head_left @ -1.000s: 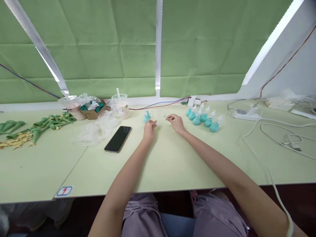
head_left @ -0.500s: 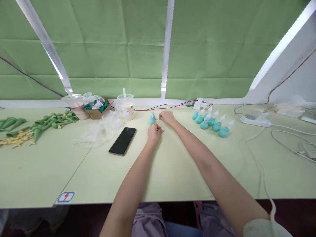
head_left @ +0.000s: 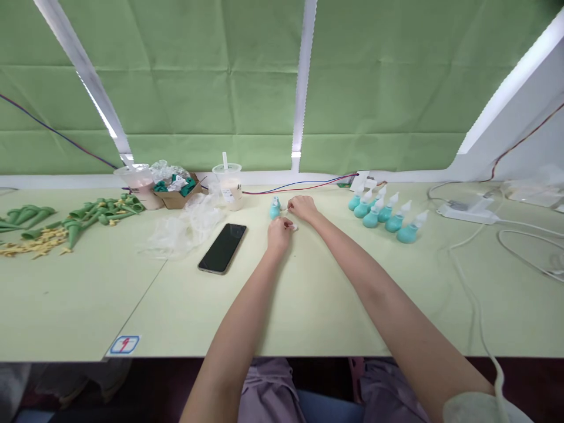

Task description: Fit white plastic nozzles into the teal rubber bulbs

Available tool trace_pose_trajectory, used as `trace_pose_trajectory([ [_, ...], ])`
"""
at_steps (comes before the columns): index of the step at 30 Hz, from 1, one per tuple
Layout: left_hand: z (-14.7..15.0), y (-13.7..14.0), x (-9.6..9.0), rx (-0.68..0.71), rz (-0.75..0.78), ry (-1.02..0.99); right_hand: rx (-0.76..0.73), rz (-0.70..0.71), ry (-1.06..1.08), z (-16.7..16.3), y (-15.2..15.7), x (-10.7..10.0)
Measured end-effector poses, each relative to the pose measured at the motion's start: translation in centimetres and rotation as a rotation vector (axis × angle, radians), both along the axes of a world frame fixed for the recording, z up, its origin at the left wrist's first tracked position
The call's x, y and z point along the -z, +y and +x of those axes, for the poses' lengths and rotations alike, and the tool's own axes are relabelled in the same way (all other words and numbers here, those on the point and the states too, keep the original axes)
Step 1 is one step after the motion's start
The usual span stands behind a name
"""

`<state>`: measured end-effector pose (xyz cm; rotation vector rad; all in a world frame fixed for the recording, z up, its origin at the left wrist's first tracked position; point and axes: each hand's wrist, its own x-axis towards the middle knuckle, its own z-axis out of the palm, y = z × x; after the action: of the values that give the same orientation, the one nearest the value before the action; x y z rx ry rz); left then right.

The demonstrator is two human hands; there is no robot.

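My left hand is closed in a pinch on a small white piece that pokes out past the fingertips. Just beyond it, my right hand has its fingers bent together near the table; whatever they hold is too small to make out. To the left of the right fingertips stands a teal bulb, partly behind my left hand, with another teal part close against it. Several teal bulbs with white pointed tips stand in a group to the right of my right forearm.
A black phone lies left of my left forearm, beside a crumpled clear bag. Behind are a lidded drink cup and a small cardboard box. Green cone-shaped parts lie far left. A power strip with white cables sits right.
The whole view has shifted slightly, so things appear a little further right. Both hands stay in nearly the same place, fingers still closed; the white piece remains in the left.
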<state>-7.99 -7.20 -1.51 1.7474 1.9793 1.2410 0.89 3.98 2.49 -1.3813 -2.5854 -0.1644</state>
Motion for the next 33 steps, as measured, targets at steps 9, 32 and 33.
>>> trace_pose_trajectory([
  [9,0.0,-0.2,-0.4,-0.009,0.086,-0.040,-0.157,0.032,0.280,3.2,-2.7,-1.1],
  [32,-1.4,-0.8,-1.7,-0.387,0.299,-0.360,-0.047,-0.115,0.320,1.3,-2.0,-0.7],
  [33,-1.6,-0.7,-1.6,-0.407,0.281,-0.376,-0.041,-0.107,0.293,0.8,-1.7,-0.7],
])
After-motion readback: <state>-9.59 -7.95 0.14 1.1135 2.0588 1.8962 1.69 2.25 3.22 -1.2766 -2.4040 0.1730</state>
